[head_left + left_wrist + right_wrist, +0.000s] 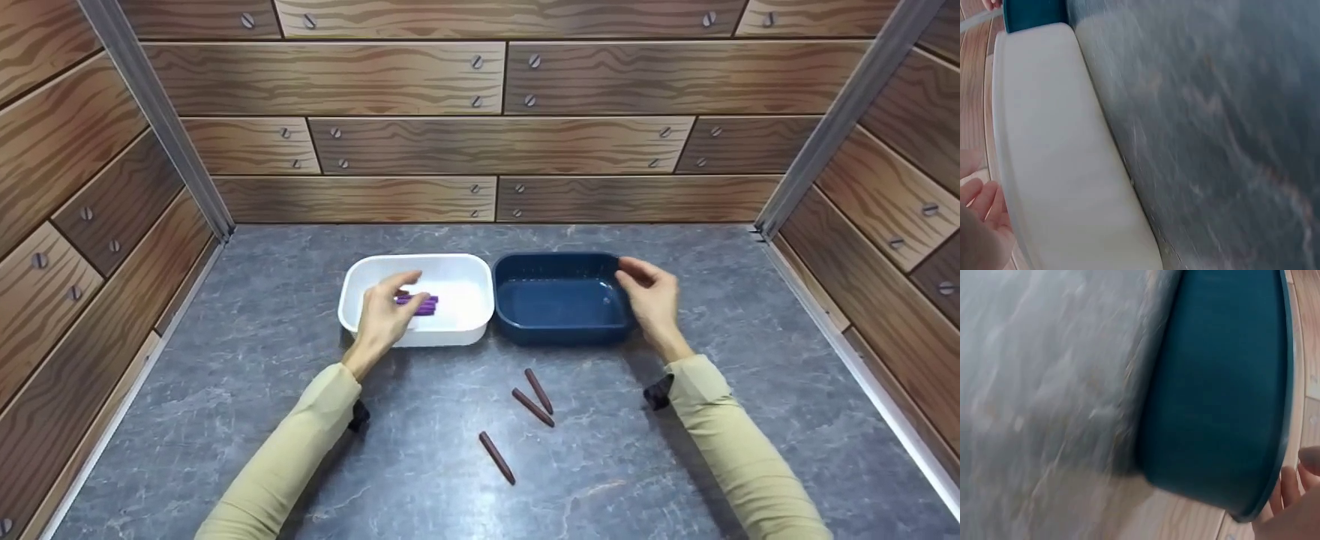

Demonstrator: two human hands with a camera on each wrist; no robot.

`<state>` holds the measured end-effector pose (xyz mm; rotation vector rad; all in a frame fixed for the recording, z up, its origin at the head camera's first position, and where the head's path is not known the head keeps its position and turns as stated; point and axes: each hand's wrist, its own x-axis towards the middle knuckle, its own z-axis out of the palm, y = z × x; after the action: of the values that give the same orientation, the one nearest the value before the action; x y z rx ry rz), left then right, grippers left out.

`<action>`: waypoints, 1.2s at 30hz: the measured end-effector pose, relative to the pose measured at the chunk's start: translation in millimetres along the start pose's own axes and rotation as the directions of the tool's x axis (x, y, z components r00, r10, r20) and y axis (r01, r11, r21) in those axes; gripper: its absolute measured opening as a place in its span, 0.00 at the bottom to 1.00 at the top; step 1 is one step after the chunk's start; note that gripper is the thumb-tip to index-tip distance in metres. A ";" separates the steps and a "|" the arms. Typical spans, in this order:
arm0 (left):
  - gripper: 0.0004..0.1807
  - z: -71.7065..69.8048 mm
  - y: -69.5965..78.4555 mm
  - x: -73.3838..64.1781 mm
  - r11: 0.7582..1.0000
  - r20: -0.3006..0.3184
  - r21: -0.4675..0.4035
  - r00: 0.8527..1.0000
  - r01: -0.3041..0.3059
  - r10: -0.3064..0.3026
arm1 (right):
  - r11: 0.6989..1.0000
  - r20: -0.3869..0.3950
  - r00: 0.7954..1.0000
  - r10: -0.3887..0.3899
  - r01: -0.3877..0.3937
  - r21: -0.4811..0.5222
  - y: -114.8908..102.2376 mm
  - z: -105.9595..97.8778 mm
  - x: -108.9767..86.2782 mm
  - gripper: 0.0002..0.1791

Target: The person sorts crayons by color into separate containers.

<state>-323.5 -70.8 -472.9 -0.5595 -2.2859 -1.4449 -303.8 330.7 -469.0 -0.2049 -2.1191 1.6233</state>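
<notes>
My left hand point(386, 311) hovers over the left side of a white tray point(469, 304), thumb and fingers spread apart with nothing visible between them. Beneath it, several short purple sticks point(426, 307) lie in a bunch on the tray's floor, partly hidden by the hand. At the right end of a dark blue tray point(562, 300), my right hand point(654, 300) has its fingertips at the rim; thumb and fingers stand apart. In the right wrist view those fingers point(1290, 486) are beside the blue tray's outer corner. No items show inside the blue tray.
Three brown crayon-like sticks lie on the grey marbled table in front of the trays: two close together point(534, 409) and one nearer point(496, 457). The trays stand side by side. Wood-patterned walls point(495, 142) enclose the back and both sides.
</notes>
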 end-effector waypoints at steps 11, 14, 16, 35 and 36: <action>0.21 17.4 10.0 -13.7 0.984 0.195 -0.148 0.973 -0.097 0.125 | 0.976 0.013 0.976 0.216 -0.216 0.016 9.1 -7.6 15.3 0.26; 0.20 20.0 12.9 -16.5 0.976 0.220 -0.179 0.962 -0.122 0.161 | 0.970 0.013 0.970 0.243 -0.243 0.002 11.0 -7.6 17.8 0.26; 0.20 21.9 13.7 -17.9 0.968 0.247 -0.214 0.952 -0.128 0.180 | 0.966 0.014 0.966 0.259 -0.259 -0.022 13.3 -8.2 19.3 0.27; 0.16 27.3 24.0 -38.7 0.991 0.672 -0.136 0.736 0.013 0.083 | 0.941 0.033 0.946 0.324 -0.318 -0.117 23.7 -5.0 26.9 0.24; 0.16 28.3 24.1 -39.9 0.992 0.693 -0.127 0.717 0.008 0.083 | 0.940 0.032 0.945 0.324 -0.318 -0.120 23.2 -4.4 26.7 0.24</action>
<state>-280.0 -40.8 -486.3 -1.3922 -2.7071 -1.5310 -329.1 351.7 -482.9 -0.5802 -2.3141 1.6985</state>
